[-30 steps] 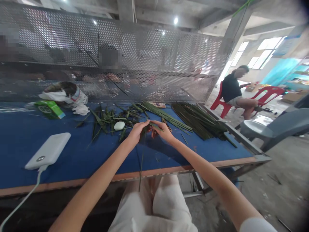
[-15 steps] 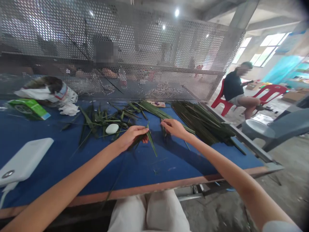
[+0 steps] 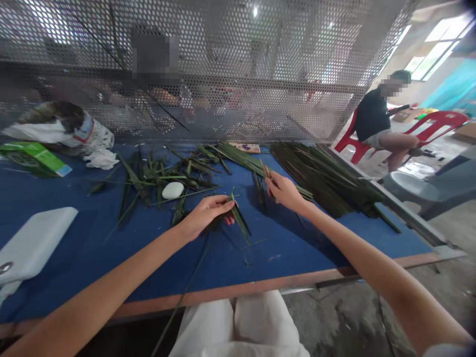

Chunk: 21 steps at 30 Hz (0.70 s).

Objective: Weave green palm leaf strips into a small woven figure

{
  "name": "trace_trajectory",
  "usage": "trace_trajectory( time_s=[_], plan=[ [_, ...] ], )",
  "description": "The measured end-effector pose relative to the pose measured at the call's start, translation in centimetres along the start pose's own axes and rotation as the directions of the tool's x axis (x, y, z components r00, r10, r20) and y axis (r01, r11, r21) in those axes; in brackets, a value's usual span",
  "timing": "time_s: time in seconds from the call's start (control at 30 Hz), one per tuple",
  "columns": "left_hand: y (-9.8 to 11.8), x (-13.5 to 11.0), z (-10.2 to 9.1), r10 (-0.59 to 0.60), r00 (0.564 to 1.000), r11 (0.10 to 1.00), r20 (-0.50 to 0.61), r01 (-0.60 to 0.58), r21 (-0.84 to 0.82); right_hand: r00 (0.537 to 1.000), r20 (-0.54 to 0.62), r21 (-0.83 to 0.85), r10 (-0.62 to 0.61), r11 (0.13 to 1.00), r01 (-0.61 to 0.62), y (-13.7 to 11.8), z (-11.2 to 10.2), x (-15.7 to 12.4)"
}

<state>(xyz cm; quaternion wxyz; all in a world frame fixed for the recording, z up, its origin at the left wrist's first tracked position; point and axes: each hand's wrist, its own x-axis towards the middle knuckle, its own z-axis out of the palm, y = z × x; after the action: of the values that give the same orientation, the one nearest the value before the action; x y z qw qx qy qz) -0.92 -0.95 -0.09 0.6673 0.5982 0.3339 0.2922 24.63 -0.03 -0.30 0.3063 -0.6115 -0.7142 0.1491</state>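
Observation:
My left hand [image 3: 205, 214] pinches a folded green leaf strip [image 3: 238, 218] over the blue table [image 3: 282, 248]; the strip's long end trails down past the table's front edge. My right hand [image 3: 283, 189] is closed on a small brown-tipped piece [image 3: 266, 171] beside the row of long green leaves [image 3: 241, 159]. A white oval object [image 3: 173, 190] lies among loose leaf scraps [image 3: 148, 178] just left of my left hand.
A dark leaf bundle [image 3: 327, 181] lies at the table's right. A white power bank [image 3: 33, 243], a green carton [image 3: 33, 157] and a crumpled bag [image 3: 63, 130] sit at the left. A perforated metal screen [image 3: 223, 74] backs the table. A person [image 3: 375, 124] sits on a red chair.
My hands have come apart: the right one moved right and away toward the leaf row, while the left one stayed with the folded strip. The view tilted downward.

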Motion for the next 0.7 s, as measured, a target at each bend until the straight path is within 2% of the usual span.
trace_trajectory(
  time_s=[0.03,0.1,0.2,0.27,0.37,0.57,0.7],
  plan=[
    [0.0,0.0,0.1,-0.004,1.000,1.000,-0.006,0.004,-0.001,0.999,0.037,0.143,-0.028,0.990,0.022,-0.7,0.2,-0.7],
    [-0.1,-0.1,0.1,-0.014,1.000,1.000,-0.020,0.014,-0.009,0.984,0.149,0.403,-0.097,0.915,0.029,-2.3,0.8,-2.3],
    [-0.2,0.1,-0.2,-0.028,0.998,0.999,-0.053,0.026,-0.040,0.952,0.253,0.581,-0.172,0.814,-0.007,-4.6,1.8,-4.6],
    [-0.2,0.2,-0.3,-0.042,0.996,0.997,-0.079,0.037,-0.063,0.941,0.276,0.602,-0.194,0.799,-0.011,-5.3,2.4,-5.7],
    [-0.1,0.4,-0.5,-0.069,0.994,0.995,-0.081,0.063,-0.077,0.930,0.284,0.538,-0.235,0.842,0.049,-5.3,2.9,-6.4],
    [-0.3,0.5,-0.6,-0.086,0.996,0.994,-0.025,0.085,-0.062,0.931,0.287,0.510,-0.224,0.859,0.049,-4.6,3.3,-6.0],
    [-0.4,0.4,-0.6,-0.055,0.997,0.998,-0.045,0.055,0.017,0.922,0.314,0.519,-0.226,0.854,0.033,-4.7,3.3,-5.8]
  ],
)
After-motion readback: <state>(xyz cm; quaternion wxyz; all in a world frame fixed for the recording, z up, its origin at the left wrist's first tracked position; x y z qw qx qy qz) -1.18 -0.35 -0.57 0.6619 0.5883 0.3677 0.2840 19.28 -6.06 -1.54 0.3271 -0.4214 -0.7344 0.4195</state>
